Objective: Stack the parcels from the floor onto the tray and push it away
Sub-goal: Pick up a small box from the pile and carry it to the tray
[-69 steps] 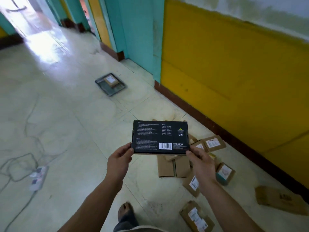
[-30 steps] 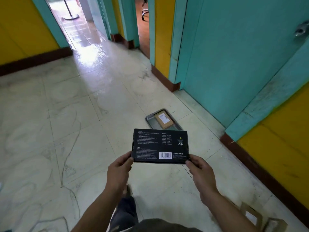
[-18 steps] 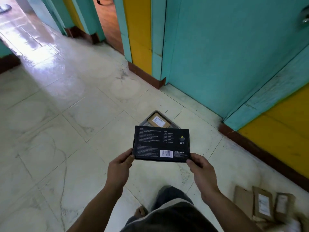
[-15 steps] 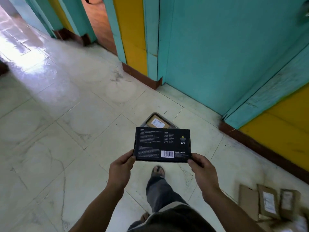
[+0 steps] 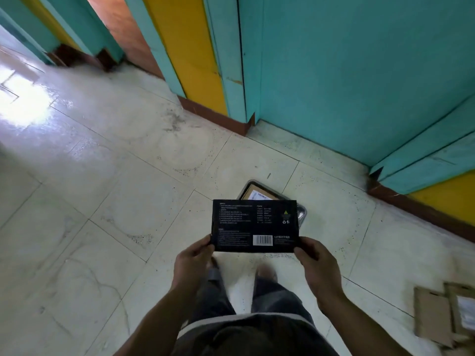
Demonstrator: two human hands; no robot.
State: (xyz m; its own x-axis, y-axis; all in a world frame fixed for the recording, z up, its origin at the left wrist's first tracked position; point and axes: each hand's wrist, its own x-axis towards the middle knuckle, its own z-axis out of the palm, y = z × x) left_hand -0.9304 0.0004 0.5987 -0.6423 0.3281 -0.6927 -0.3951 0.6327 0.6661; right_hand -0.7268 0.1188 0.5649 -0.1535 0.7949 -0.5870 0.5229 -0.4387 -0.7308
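Observation:
I hold a flat black box with white print and a barcode level in front of me. My left hand pinches its lower left corner and my right hand pinches its lower right corner. Just beyond and below the box lies the metal tray on the floor, mostly hidden by the box. A brown cardboard parcel with a white label lies in the tray.
Brown cardboard parcels lie on the floor at the lower right. A teal door and yellow wall with a brown skirting stand behind the tray. Pale floor tiles stretch to the left. My legs and feet are under the box.
I have walked from the parcel pile towards the tray, carrying the black box. The tray now sits directly below the box, and the loose parcels have fallen behind to the right.

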